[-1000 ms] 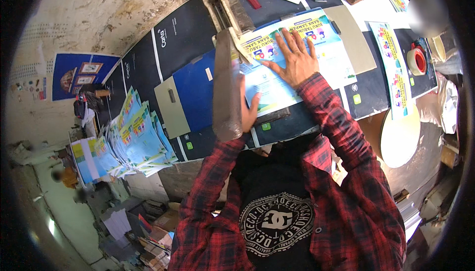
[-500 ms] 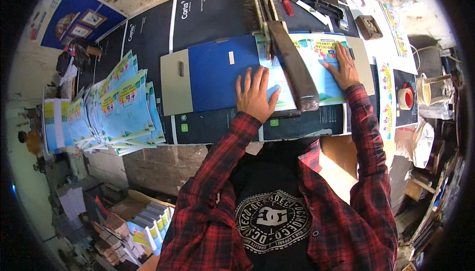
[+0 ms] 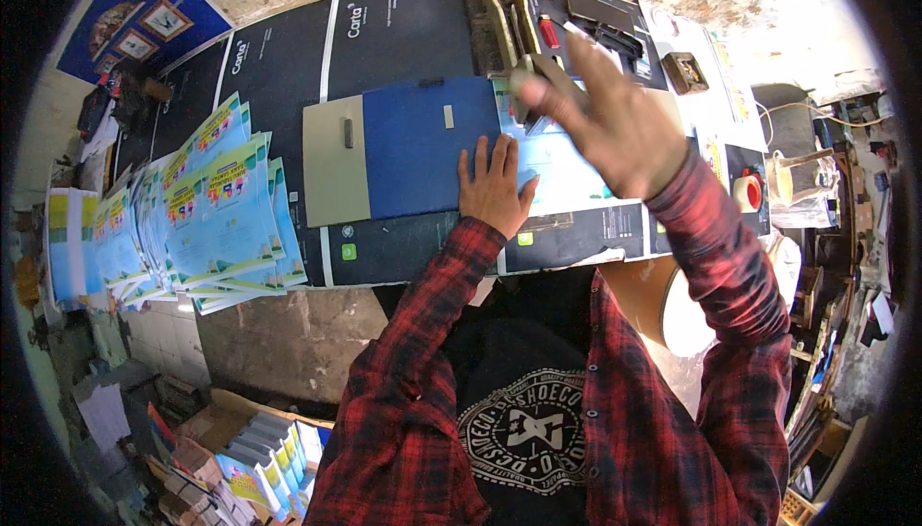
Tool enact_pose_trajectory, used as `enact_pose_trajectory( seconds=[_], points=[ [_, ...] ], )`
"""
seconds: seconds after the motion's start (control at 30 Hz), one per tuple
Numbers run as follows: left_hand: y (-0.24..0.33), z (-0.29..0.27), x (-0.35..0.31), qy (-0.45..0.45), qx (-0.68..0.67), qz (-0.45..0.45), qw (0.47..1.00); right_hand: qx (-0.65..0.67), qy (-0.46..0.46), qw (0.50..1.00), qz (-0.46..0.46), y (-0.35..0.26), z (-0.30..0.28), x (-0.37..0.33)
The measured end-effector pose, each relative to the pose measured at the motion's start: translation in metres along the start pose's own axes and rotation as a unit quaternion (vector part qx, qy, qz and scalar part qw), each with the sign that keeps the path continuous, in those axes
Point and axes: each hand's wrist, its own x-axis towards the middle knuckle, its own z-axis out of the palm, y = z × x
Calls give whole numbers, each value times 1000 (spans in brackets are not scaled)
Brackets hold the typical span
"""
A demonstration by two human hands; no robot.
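Note:
My left hand (image 3: 495, 190) lies flat with fingers spread, pressing on the right edge of a blue board (image 3: 413, 161) and the printed light-blue sheet (image 3: 552, 171) beside it. Above that sheet, my right hand (image 3: 619, 127) is raised off the table, blurred, with its fingers stretched apart. Its thumb is beside the dark lever arm (image 3: 552, 74) of a hinged metal device, which stands tilted up; whether they touch I cannot tell. A grey-beige panel (image 3: 334, 161) with a small dark block on it adjoins the blue board on the left.
Fanned printed sheets (image 3: 216, 204) pile up on the table's left end. Beyond the lever lie a red lighter-like object (image 3: 548, 31) and a small wooden box (image 3: 684, 73). A tape roll (image 3: 747, 192) sits at the right end. Bound booklets (image 3: 274, 459) fill a box lower left.
My right hand has lifted off the sheet and moved up and left to the lever. The lever arm, earlier lying across the sheet, has swung up. My left hand stays put.

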Motion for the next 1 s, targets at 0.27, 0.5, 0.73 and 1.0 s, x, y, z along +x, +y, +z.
enact_pose_trajectory(
  seconds=[0.27,0.5,0.73,1.0],
  points=[
    [3,-2,-1,6,-35,4,999,85,41,980,174,-40,100,-76],
    [1,1,-1,-10,-8,14,1000,169,87,966,177,-44,112,-73],
    [0,-1,2,-22,3,20,1000,448,-28,877,169,14,22,-45],
    [16,-1,12,-3,34,31,999,46,48,885,462,173,155,-180]
  ],
)
